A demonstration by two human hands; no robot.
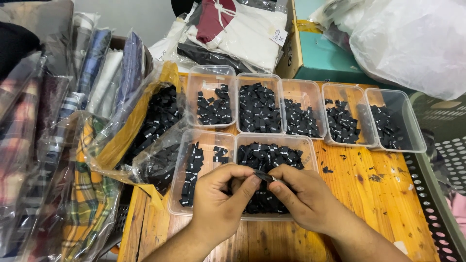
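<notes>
Both hands meet over the near-right clear plastic tray (307, 140), which is filled with small black woven labels. The left hand (219, 198) and right hand (302, 195) pinch one black label (265, 175) between thumb and forefinger tips, each hand on one end, so its long axis runs left to right between them, tilted slightly down toward the right. It sits just above the pile, equally near either hand. A narrower tray (178, 194) with stacked labels lies just left, on the wooden table (374, 204).
</notes>
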